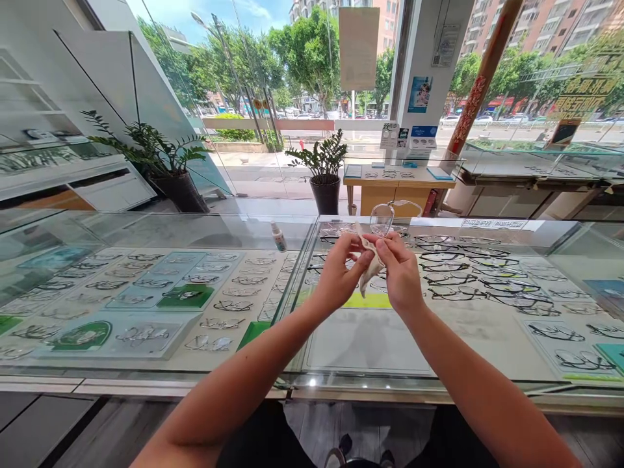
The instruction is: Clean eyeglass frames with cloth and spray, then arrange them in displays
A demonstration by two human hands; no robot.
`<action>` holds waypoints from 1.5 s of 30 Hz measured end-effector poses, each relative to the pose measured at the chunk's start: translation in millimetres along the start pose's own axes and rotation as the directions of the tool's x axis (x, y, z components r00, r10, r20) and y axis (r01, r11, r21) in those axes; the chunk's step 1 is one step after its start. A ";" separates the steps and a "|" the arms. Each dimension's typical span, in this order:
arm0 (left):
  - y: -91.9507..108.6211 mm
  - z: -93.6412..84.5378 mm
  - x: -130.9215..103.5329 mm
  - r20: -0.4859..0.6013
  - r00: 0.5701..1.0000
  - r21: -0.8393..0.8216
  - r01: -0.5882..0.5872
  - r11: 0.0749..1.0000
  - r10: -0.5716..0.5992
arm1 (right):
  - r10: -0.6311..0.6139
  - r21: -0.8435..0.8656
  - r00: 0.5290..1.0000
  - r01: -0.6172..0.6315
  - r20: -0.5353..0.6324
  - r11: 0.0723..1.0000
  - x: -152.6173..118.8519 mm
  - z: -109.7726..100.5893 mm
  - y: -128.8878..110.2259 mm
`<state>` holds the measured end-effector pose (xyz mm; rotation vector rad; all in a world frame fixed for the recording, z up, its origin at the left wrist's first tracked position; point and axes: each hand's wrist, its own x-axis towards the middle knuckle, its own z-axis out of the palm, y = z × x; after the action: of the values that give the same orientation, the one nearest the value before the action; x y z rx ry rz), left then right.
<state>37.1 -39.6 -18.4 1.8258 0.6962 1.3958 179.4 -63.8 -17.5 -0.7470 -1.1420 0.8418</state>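
Both hands are raised over the glass display counter, close together. My left hand (344, 270) is closed on a pale cloth (371, 268), whose end hangs down between the hands. My right hand (400, 270) pinches a pair of thin-framed glasses (381, 220), with the lenses standing up above the fingers. The cloth touches the fingers of both hands near the lower edge of the glasses. A small white spray bottle (278, 236) stands upright on the counter to the left of my left hand.
Inside the glass counter (363, 377) lie rows of glasses (448, 266) and green and pale display trays (185, 296). Beyond it are potted plants (325, 188), a wooden display table (400, 188) and large windows.
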 end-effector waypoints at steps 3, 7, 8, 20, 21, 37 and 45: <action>-3.7 3.6 0.7 0.058 0.986 -0.242 0.167 0.956 -0.157 | 0.001 0.004 1.000 -0.001 -0.010 1.000 -0.6 0.2 -0.5; -4.6 3.7 4.1 0.080 0.960 -0.407 0.277 0.870 -0.269 | 0.024 0.053 1.000 -0.023 -0.012 0.998 3.0 -2.2 -6.2; -4.0 3.1 5.0 0.081 0.956 -0.426 0.290 0.857 -0.283 | 0.031 0.070 1.000 -0.030 -0.007 0.997 3.8 -2.7 -7.9; -0.6 4.2 1.6 0.247 0.908 -0.479 0.418 0.772 -0.338 | 0.266 0.289 0.964 -0.257 0.007 0.922 3.2 0.3 -5.7; 0.6 4.1 1.0 0.240 0.907 -0.473 0.421 0.774 -0.347 | 0.290 0.309 0.957 -0.279 0.011 0.909 3.5 0.5 -5.8; 9.2 12.8 -6.9 0.045 0.944 -0.394 0.316 0.863 -0.326 | 0.300 0.271 0.948 -0.319 0.108 0.908 -3.6 5.9 -10.6; 12.2 7.4 -4.7 0.024 0.963 -0.330 0.262 0.907 -0.270 | 0.288 0.212 0.948 -0.312 0.136 0.926 0.6 -2.4 -13.4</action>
<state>42.8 -52.0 -12.4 1.3978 0.6504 1.2657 184.2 -70.1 -6.5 -0.6990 -1.0097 1.2625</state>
